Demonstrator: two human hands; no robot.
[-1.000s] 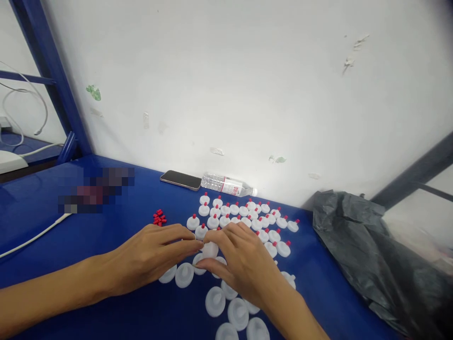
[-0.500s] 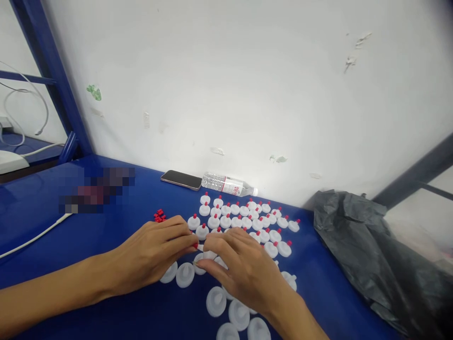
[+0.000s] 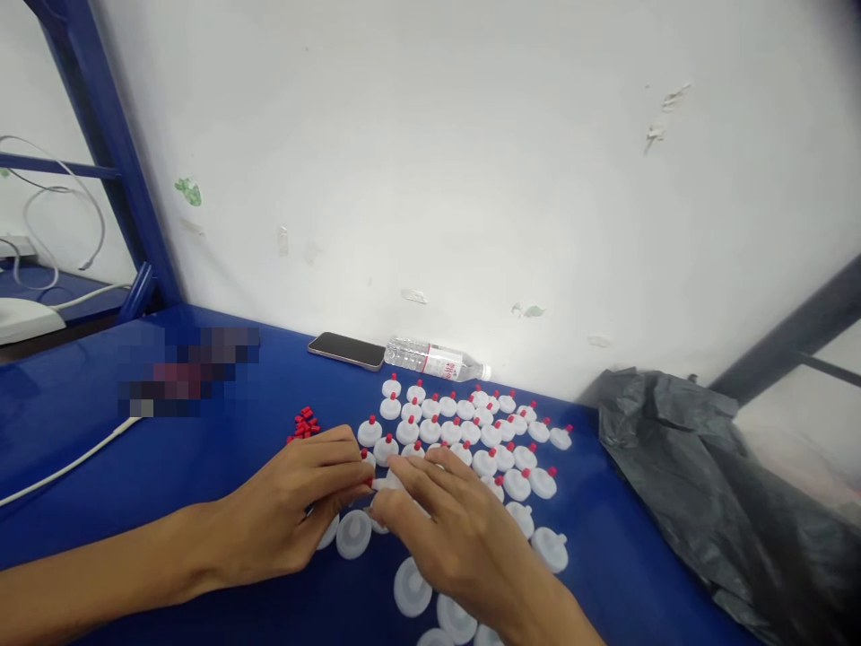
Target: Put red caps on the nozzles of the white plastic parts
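Note:
My left hand (image 3: pixel 296 502) and my right hand (image 3: pixel 457 529) meet fingertip to fingertip over the blue table (image 3: pixel 168 484). Between them is a white plastic cap (image 3: pixel 387 484); my right fingers hold it, and my left fingers pinch a small red plug (image 3: pixel 367 482) against its spout. Several white caps with red plugs fitted (image 3: pixel 471 431) stand in rows just beyond my hands. Plain white caps without plugs (image 3: pixel 412 588) lie under and in front of my right hand. A small heap of loose red plugs (image 3: pixel 304 423) lies just beyond my left hand.
A phone (image 3: pixel 346 350) and a lying water bottle (image 3: pixel 437 360) rest against the white wall. A crumpled black plastic bag (image 3: pixel 700 484) fills the right side of the table. A white cable (image 3: pixel 67 462) crosses the left. Blue frame posts (image 3: pixel 114 152) stand at left.
Both hands have drawn slightly toward me with the cap. The view has tilted up a little. My left fingertips now press the red plug against the cap's spout.

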